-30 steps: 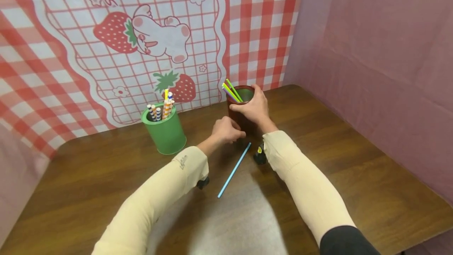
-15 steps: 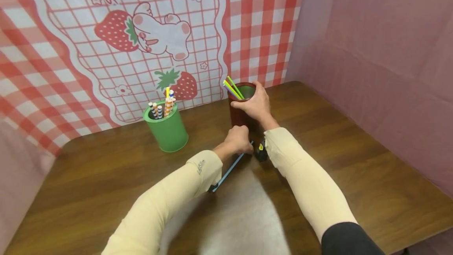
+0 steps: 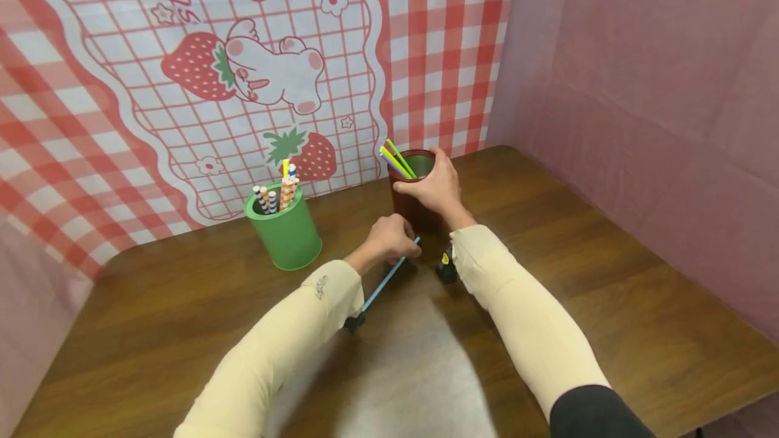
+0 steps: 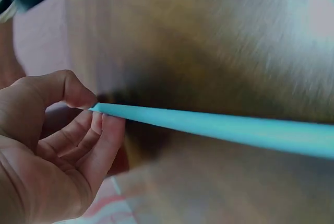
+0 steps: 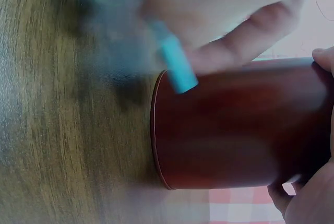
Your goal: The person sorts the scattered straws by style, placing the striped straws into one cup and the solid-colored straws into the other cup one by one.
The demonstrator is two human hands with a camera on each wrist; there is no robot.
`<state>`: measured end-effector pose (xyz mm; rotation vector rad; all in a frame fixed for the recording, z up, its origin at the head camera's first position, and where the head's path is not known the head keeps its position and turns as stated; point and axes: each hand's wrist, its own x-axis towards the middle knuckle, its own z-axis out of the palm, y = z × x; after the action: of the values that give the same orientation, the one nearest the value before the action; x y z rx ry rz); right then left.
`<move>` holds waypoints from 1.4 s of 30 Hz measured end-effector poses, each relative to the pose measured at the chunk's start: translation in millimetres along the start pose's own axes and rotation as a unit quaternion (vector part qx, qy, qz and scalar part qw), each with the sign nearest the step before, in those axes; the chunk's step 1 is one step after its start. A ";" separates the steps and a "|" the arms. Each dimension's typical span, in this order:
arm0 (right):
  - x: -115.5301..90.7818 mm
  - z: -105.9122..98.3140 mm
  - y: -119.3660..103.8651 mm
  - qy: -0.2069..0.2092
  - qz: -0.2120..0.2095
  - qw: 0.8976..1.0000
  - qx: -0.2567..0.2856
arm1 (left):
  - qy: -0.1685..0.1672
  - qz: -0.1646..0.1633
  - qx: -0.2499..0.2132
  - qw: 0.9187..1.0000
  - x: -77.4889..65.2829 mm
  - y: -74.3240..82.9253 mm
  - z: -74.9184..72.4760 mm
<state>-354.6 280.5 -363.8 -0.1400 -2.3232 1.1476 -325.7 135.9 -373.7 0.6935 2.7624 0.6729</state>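
A light blue straw (image 3: 383,282) slants up from the left sleeve to my left hand (image 3: 392,236), which pinches it near its far end. In the left wrist view the thumb and fingertips meet on the straw (image 4: 209,125), and it runs off to the right. My right hand (image 3: 439,188) grips the upper side of a dark red can (image 3: 406,203), thumb near the rim. Several green, yellow and purple straws (image 3: 395,159) lean inside that can. The right wrist view has the can's wall (image 5: 224,130) large, with the straw's end (image 5: 180,75) overlapping it.
A green can (image 3: 286,235) with several striped paper straws (image 3: 286,188) stands on the wooden table (image 3: 152,330) at the left. Behind it hangs a strawberry-print cloth (image 3: 268,73); a pink cloth wall (image 3: 645,120) borders the right side.
The straw lay on the table a second ago; my left hand came down to it, pinched it and has since moved slightly up and left with it. My right hand stays on the red can.
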 end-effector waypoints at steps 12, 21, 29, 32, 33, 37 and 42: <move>-3.0 1.6 2.7 -0.006 0.003 1.000 0.003 | 0.093 -0.029 -0.166 0.981 1.3 -14.1 -69.0; -1.8 1.6 2.8 -0.004 0.004 1.000 0.006 | 0.212 -0.024 -0.281 0.936 -5.7 -6.0 -115.9; -0.4 -0.6 0.7 0.000 0.004 1.000 0.002 | 0.283 0.017 -0.381 0.880 -10.8 1.8 -145.3; -0.1 0.0 0.7 0.002 0.005 1.000 0.000 | 0.305 0.026 -0.413 0.858 -12.2 1.9 -153.5; -0.1 0.2 0.7 0.003 0.005 1.000 0.001 | 0.312 0.028 -0.422 0.851 -12.9 2.0 -156.0; 0.4 0.6 0.1 0.005 0.006 1.000 0.005 | 0.343 0.039 -0.464 0.816 -14.5 2.6 -163.9; 0.3 0.0 -0.7 0.004 0.002 1.000 0.007 | 0.369 0.070 -0.527 0.762 -16.0 3.5 -168.3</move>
<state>-354.7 280.1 -363.2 -0.1432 -2.3088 1.1644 -362.6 67.0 -223.7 0.3642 2.1631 2.6709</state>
